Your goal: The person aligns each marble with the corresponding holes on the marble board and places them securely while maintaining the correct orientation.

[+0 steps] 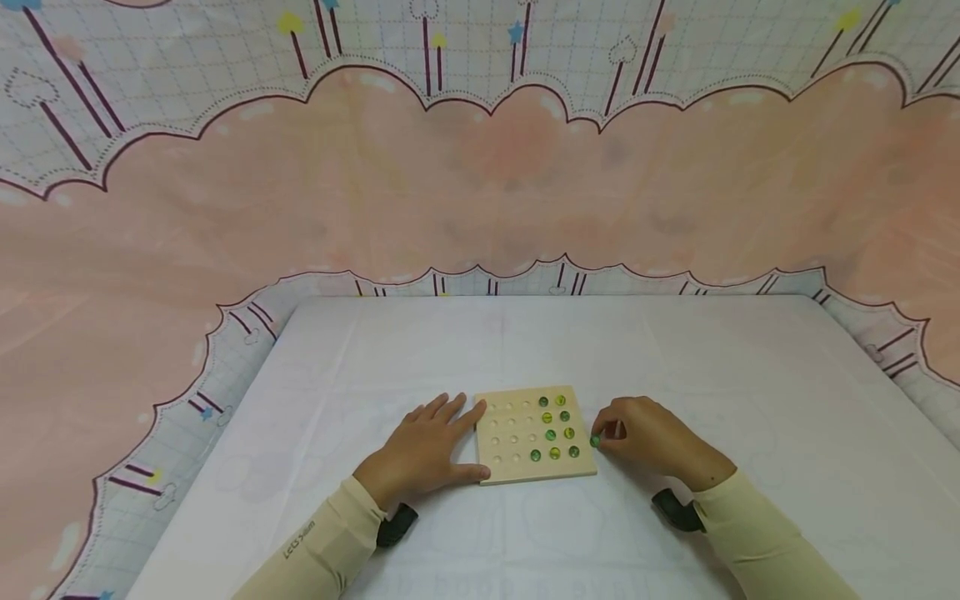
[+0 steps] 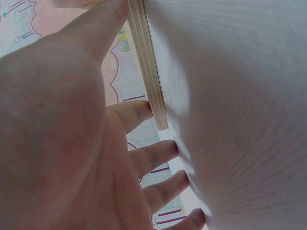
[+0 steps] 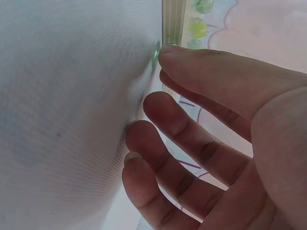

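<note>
A pale wooden board [image 1: 513,471] with rows of round dimples lies on the white cloth. Green and yellow marbles [image 1: 555,452] fill its two right-hand columns, plus one more dimple in the near row; the other dimples at left are bare. My left hand [image 1: 420,454] is spread flat at the board's left side, thumb and index finger touching its edge [image 2: 146,62]. Just off the right edge, my right hand [image 1: 648,442] pinches a green marble [image 1: 595,441] between thumb and index finger. In the right wrist view the thumb mostly hides that marble [image 3: 155,55].
White cloth [image 1: 420,350] covers the table around the board. Behind and beside it hangs a peach patterned backdrop [image 1: 480,192]. A dark device sits under each wrist, the left one [image 1: 397,525] and the right one [image 1: 677,510].
</note>
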Demonstrator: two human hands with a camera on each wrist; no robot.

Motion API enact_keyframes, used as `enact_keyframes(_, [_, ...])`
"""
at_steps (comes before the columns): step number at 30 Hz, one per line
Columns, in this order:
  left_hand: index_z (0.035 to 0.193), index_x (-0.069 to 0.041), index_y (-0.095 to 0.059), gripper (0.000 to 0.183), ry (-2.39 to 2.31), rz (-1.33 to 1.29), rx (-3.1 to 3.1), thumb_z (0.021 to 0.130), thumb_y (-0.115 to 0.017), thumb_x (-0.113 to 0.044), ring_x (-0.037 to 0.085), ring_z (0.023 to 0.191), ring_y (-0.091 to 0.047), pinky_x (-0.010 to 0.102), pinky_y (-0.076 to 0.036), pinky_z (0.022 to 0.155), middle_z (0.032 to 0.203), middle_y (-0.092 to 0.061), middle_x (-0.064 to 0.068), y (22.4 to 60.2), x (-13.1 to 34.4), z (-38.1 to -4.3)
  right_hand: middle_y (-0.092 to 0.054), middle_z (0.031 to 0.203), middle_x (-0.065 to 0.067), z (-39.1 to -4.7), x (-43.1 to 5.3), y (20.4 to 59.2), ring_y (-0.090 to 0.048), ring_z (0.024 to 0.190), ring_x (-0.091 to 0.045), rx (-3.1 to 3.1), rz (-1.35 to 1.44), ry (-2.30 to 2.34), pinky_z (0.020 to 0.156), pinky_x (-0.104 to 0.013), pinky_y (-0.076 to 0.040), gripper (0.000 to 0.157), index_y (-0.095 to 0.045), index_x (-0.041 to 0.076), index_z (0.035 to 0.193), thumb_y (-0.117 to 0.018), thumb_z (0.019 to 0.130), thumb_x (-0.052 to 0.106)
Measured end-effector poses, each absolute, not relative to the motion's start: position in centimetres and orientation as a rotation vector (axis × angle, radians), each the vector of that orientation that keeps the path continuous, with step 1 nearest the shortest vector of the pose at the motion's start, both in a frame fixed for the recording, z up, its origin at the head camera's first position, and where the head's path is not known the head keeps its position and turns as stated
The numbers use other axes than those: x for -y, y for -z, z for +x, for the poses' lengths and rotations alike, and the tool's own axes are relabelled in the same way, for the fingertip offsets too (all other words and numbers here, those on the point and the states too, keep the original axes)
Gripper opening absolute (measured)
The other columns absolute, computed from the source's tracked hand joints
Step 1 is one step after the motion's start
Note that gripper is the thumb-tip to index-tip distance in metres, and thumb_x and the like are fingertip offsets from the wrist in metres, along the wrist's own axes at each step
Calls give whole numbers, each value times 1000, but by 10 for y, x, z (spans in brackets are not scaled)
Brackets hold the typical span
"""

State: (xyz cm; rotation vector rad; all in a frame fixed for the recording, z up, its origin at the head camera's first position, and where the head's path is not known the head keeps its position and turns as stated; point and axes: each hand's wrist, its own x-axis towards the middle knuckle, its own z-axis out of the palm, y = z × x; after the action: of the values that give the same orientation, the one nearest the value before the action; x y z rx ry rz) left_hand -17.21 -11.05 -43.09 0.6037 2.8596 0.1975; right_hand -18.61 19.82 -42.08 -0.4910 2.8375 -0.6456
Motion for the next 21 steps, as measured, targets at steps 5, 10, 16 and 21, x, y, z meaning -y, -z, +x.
enact_keyframes(5, [147, -33, -20, 91, -203, 603, -2865, 72, -51, -75, 31, 141, -19, 54, -23, 110, 153, -23, 3, 432, 110, -172, -56, 71, 11, -185, -198, 419, -49, 68, -7, -2847, -505, 631, 61, -22, -42, 14, -71, 22, 82, -75, 74, 12])
enact_keyframes(10, [147, -34, -19, 91, -193, 598, -2871, 72, -50, -76, 30, 141, -19, 53, -23, 110, 153, -23, 3, 433, 112, -171, -57, 74, 12, -184, -197, 415, -49, 69, -7, -2860, -528, 622, 60, -22, -42, 13, -71, 22, 84, -74, 75, 13])
enact_keyframes(16, [147, -33, -21, 92, -220, 605, -2865, 72, -51, -75, 31, 141, -19, 53, -22, 111, 153, -23, 4, 432, 112, -170, -56, 74, 12, -181, -194, 411, -50, 69, -7, -2853, -504, 619, 59, -22, -42, 12, -70, 23, 85, -74, 76, 17])
enact_keyframes(21, [147, -34, -19, 92, -199, 606, -2867, 72, -49, -77, 30, 141, -18, 53, -22, 111, 153, -22, 3, 434, 111, -169, -55, 73, 12, -180, -190, 409, -49, 68, -7, -2867, -522, 605, 58, -21, -42, 11, -70, 25, 84, -75, 76, 19])
